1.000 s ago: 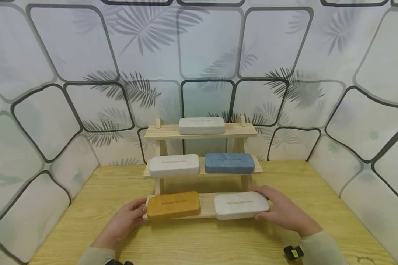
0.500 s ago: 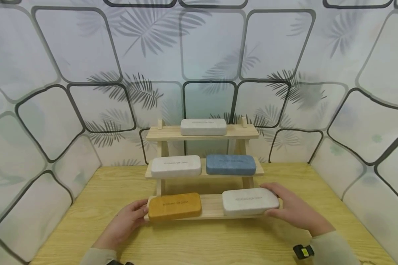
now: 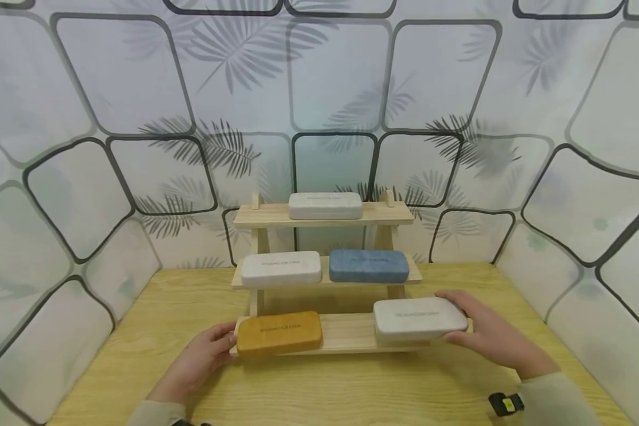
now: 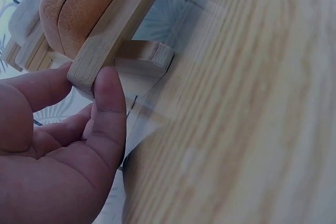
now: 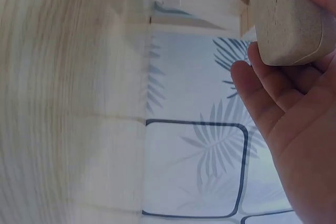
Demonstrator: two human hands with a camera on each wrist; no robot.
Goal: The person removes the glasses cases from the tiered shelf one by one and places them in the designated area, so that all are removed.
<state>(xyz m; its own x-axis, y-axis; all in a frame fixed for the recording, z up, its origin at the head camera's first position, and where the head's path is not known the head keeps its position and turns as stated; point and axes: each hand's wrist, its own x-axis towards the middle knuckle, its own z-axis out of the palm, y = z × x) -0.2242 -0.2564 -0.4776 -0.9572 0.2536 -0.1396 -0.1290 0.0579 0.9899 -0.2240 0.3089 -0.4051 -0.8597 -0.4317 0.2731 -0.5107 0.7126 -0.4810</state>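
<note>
In the head view, my right hand (image 3: pixel 495 337) grips the right end of a white glasses case (image 3: pixel 419 316), thumb in front and fingers behind. The case sits over the right end of the lowest shelf (image 3: pixel 347 332) of a wooden three-tier stand and overhangs it. The right wrist view shows that case (image 5: pixel 283 19) between thumb and fingers. My left hand (image 3: pixel 205 355) pinches the left end of the same shelf; the left wrist view shows thumb and fingertip on the board (image 4: pixel 100 51). Next to it, an orange glasses case (image 3: pixel 279 332) lies on the shelf, slightly angled.
On the middle shelf lie another white case (image 3: pixel 281 268) and a blue case (image 3: pixel 369 265). A further white case (image 3: pixel 325 206) lies on the top shelf (image 3: pixel 266 215). The stand rests on a wooden table (image 3: pixel 298 390); patterned walls (image 3: pixel 330 77) enclose the back and sides.
My right hand has moved the white case rightward along the lowest shelf, widening the gap to the orange case. The left hand stays at the shelf's left end.
</note>
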